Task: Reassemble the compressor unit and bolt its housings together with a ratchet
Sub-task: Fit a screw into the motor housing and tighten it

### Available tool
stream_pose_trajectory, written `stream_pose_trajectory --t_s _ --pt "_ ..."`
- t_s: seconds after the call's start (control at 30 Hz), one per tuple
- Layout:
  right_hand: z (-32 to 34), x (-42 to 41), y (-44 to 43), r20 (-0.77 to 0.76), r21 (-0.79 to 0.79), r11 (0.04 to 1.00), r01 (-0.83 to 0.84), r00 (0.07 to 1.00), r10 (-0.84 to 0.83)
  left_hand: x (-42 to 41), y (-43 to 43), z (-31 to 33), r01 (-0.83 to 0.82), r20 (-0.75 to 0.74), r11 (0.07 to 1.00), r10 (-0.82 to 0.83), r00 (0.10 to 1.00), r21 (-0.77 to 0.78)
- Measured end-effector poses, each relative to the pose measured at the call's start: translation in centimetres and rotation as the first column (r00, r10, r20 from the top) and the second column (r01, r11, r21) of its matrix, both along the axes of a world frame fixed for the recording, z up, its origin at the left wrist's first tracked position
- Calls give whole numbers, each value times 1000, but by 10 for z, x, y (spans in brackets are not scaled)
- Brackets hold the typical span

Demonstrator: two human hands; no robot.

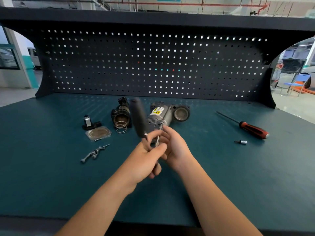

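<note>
Tool preparation, I judge: the left hand (150, 156) curls round the lower shaft of the blurred black-handled ratchet (139, 119), the right hand (176, 147) pinches its metal head, and the grey cylindrical compressor motor (161, 116) lies just behind them, next needing the black housing (121, 114) seated.

Dark pegboard (153, 65) backs the teal workbench (51, 184) (backlit holes); perhaps a blue chair (294, 85) beyond.

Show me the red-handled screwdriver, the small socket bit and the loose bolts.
red-handled screwdriver (254, 129): head view, middle of its handle.
small socket bit (242, 142): head view, on its metal body.
loose bolts (95, 152): head view, middle of the cluster.
</note>
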State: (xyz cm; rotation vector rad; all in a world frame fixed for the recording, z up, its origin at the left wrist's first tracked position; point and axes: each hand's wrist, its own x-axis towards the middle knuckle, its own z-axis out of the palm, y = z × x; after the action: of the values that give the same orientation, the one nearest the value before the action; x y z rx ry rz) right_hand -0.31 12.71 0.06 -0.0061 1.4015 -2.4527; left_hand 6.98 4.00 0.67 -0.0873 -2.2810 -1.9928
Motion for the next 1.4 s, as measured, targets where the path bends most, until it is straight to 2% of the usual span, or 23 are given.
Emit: stream_pose_trajectory --t_s 0.07,0.1,0.17,0.23,0.27,0.3,0.33,0.43,0.53,0.6,0.7,0.8,0.87,0.97,1.1,1.17,1.23,1.3,1.33,1.37,1.4 --pt "1 2 0 -5 4 1000 -5 1000 5 4 2 1 -29 104 933 -9 995 359" --pt "1 2 0 -3 6 1000 -7 1000 7 5 2 2 -45 155 842 -46 987 538" --pt "0 2 1 -14 59 998 -21 1000 22 5 -1 3 -79 211 558 -176 962 826" --pt "-1 2 1 -26 123 992 -34 999 37 4 -5 3 -126 192 251 -262 946 960" --pt "-1 2 1 -26 138 990 -33 999 37 3 -7 1 -144 183 154 -279 943 977" --pt "-2 1 0 -24 143 989 -27 999 30 4 -8 0 -154 183 120 -287 940 981" --pt "-2 1 0 -22 141 990 -19 1000 22 4 -7 -1 -158 194 147 -281 940 977" --pt "-3 0 0 -21 128 992 -11 1000 14 3 -1 2 -158 249 371 -210 945 915" --pt "-3 2 0 -23 106 994 -18 1000 21 0 1 9 -159 248 474 -132 960 866" --pt "-3 2 0 -20 66 998 1 1000 1 -1 4 10 -134 219 581 -79 972 803" --pt "-2 4 3 12 -19 999 46 999 -46 -1 13 9 -81 152 801 -12 988 593" --pt "-1 5 7 41 -61 996 67 997 -64 -1 16 10 -48 101 930 11 995 364" --pt "0 6 7 48 -69 996 59 997 -56 -1 12 12 -25 103 952 -6 995 304" --pt "-1 5 4 35 -59 996 66 997 -64 -1 1 12 -2 150 932 -56 987 363" --pt "-3 2 4 -2 179 979 98 995 -99 2 -17 9 -8 197 780 -148 969 626" --pt "-4 1 4 -57 288 932 219 976 -212 7 -29 5 3 193 765 -166 967 644" --pt "-6 0 6 -176 345 852 393 919 -353 15 -44 -2 24 196 886 -129 972 463" --pt "-8 -2 6 -295 364 793 489 868 -400 21 -60 -8 38 181 999 -43 983 30" --pt "-8 -3 5 -338 366 777 512 851 -402 22 -69 -12 25 140 969 10 990 -246" --pt "-8 -3 5 -374 367 764 531 836 -401 22 -78 -14 -3 73 858 47 996 -513" --pt "-8 -4 5 -408 364 750 552 819 -404 20 -86 -16 -41 6 689 65 998 -723"
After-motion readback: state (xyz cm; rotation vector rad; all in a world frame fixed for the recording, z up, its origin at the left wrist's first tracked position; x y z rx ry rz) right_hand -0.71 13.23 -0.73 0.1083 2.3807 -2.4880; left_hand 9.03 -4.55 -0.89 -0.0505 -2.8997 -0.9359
